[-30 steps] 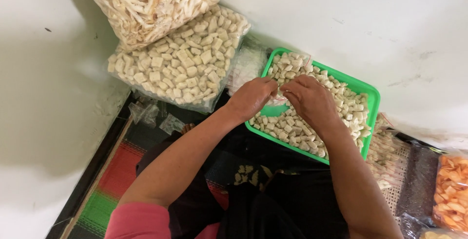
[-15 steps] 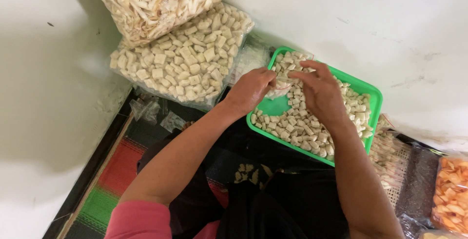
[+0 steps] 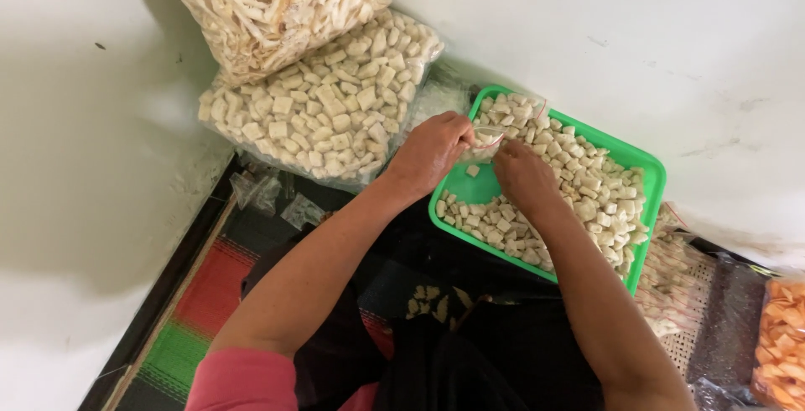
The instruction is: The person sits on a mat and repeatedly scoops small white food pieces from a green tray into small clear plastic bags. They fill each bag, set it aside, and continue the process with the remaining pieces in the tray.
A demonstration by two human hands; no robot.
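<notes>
A green plastic tray (image 3: 646, 164) lies on the floor, filled with several pale cube-shaped snack pieces (image 3: 579, 189). Over its near-left part my left hand (image 3: 429, 155) pinches the mouth of a small clear plastic bag (image 3: 484, 141) with a red strip. My right hand (image 3: 521, 174) is curled at the bag's opening, fingertips touching it. Whether it holds snack pieces is hidden. A bare green patch of tray shows just below the hands.
Two large clear bags lean at the white wall: one of pale cubes (image 3: 323, 109), one of pale strips (image 3: 268, 4). Small empty bags (image 3: 272, 197) lie on a striped mat (image 3: 201, 310). Filled small packets (image 3: 679, 281) and an orange snack bag (image 3: 780, 340) sit at right.
My right hand came back from the far part of the tray to the mouth of the small bag. My left hand stayed in place, holding the bag.
</notes>
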